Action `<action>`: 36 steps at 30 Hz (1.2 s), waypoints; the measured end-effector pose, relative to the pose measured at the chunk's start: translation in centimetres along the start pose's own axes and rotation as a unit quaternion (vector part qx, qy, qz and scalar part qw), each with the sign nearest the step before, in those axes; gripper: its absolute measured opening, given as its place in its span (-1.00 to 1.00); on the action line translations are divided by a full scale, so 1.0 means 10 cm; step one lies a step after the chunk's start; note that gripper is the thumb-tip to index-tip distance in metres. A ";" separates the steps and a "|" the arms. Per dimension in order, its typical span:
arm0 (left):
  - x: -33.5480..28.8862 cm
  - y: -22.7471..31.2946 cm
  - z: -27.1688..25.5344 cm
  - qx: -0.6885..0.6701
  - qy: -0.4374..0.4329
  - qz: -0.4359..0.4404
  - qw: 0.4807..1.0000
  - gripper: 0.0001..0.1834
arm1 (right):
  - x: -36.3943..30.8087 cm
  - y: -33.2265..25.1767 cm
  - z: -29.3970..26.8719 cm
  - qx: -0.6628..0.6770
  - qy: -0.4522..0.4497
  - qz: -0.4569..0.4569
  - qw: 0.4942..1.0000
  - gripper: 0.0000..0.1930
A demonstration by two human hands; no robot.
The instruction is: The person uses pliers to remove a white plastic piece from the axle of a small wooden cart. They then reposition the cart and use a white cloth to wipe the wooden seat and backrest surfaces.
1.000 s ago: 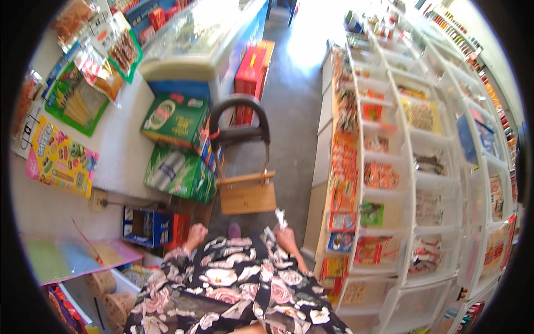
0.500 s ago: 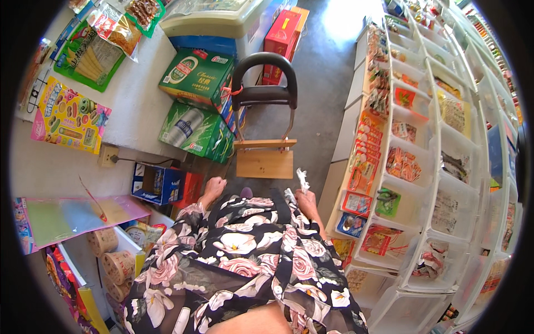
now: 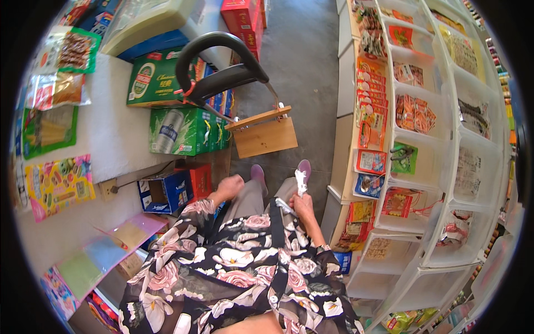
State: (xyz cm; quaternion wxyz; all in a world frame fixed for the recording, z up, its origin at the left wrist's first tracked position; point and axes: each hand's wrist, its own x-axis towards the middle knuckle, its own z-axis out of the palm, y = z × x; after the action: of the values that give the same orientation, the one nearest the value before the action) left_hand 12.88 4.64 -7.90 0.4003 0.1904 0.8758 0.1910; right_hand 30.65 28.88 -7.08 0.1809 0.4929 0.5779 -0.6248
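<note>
My right hand (image 3: 302, 206) is closed round a white crumpled strip (image 3: 301, 182), which looks like tissue or cloth; one end sticks up above the fist and another comes out on its left side. In front of my lap, my left hand (image 3: 230, 187) is curled with nothing visible in it. Ahead of me stands a small chair with a black curved backrest (image 3: 245, 49) and a wooden board seat (image 3: 267, 139). Neither hand touches the chair. Below my hands show grey trousers and purple shoes (image 3: 257, 173).
On the left, green drink cartons (image 3: 167, 132) and a blue open box (image 3: 161, 193) stand by a white counter (image 3: 117, 142) with snack packets. Tiered clear bins (image 3: 417, 161) of packaged food line the right side. Grey floor (image 3: 311, 72) runs between them.
The view has shifted, so the chair now appears turned and further left. Both shoes have come into sight. My right hand still holds the white strip, and my left hand stays curled.
</note>
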 end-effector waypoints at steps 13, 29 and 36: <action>-0.90 0.33 1.32 0.064 -0.210 0.143 0.965 -0.72 | -0.22 0.71 0.28 -0.563 -0.264 -0.199 0.758 -0.70; 0.12 0.55 1.08 0.030 -0.177 0.161 0.970 -0.90 | 0.44 1.46 -0.28 -0.252 -0.324 0.002 0.912 -0.69; 1.55 0.04 1.24 -0.042 0.086 0.157 0.983 -0.89 | 2.58 0.86 -0.02 0.027 -0.106 -0.033 0.993 -0.82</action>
State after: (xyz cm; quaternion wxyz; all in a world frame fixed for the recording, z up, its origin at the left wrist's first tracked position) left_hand 13.15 14.77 -24.95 0.2959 0.2916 0.8573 0.3040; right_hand 26.02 35.61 -33.03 0.2074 0.4095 0.5543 -0.6943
